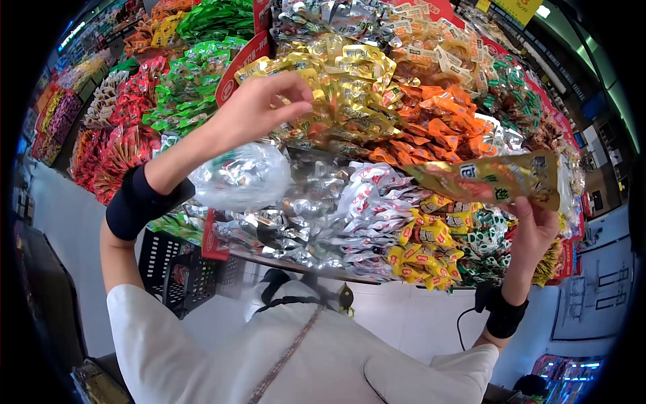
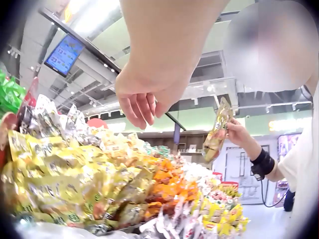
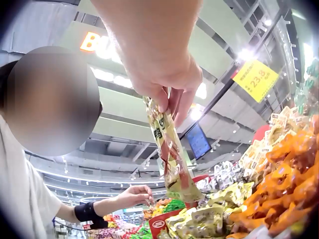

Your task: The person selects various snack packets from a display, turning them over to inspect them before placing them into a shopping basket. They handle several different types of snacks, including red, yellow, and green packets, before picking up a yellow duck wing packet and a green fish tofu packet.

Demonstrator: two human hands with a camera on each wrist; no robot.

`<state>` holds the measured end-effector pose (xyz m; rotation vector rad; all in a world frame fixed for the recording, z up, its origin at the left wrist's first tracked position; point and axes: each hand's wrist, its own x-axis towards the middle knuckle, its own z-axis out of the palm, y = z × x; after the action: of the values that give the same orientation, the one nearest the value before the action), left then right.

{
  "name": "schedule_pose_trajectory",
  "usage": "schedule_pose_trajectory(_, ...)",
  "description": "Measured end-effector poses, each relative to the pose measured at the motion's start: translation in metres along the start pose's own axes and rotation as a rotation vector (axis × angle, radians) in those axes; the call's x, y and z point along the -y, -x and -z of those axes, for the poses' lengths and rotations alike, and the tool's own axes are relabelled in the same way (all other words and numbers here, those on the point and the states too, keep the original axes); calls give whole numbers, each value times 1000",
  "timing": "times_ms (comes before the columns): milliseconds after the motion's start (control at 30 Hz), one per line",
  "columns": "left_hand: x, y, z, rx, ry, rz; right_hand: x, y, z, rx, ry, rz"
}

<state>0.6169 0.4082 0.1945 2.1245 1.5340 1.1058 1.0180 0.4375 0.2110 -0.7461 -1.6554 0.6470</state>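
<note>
A long gold snack packet, printed with dark lettering, is pinched at one end by my right hand. In the right wrist view the packet hangs below the thumb and fingers, over the display. My left hand is raised above a pile of gold packets, fingers loosely bent and nothing between them. The left wrist view shows that hand with its fingers pointing down over the same pile. A clear plastic bag overlaps the display just below the left forearm in the head view.
Orange packets lie right of the gold ones, with silver and yellow packets along the front. Green packets are at the left. Red dividers separate sections. A black basket stands below the front edge.
</note>
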Motion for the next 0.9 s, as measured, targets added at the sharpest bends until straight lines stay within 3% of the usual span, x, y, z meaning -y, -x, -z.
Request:
schedule_pose_trajectory(133,26,-40,28,-30,-256,-127,-15,-50,-1,6,-34,-25)
schedule_pose_trajectory(300,61,-98,39,57,-424,-145,-27,-108,-28,50,-1,-6)
schedule_pose_trajectory(400,101,-136,22,189,-557,-169,-34,-144,-53,98,-22,5)
schedule_pose_trajectory(667,128,-188,-18,608,-776,-221,-76,-213,-121,269,48,-79)
schedule_pose_trajectory(767,147,-194,-28,574,-854,-319,-88,-221,-142,280,40,-100)
schedule_pose_trajectory(867,140,-201,-19,679,-749,-174,-95,-225,-159,330,19,-114)
schedule_pose_trajectory(900,151,-204,-19,623,-543,-192,-93,-226,-165,351,16,-126)
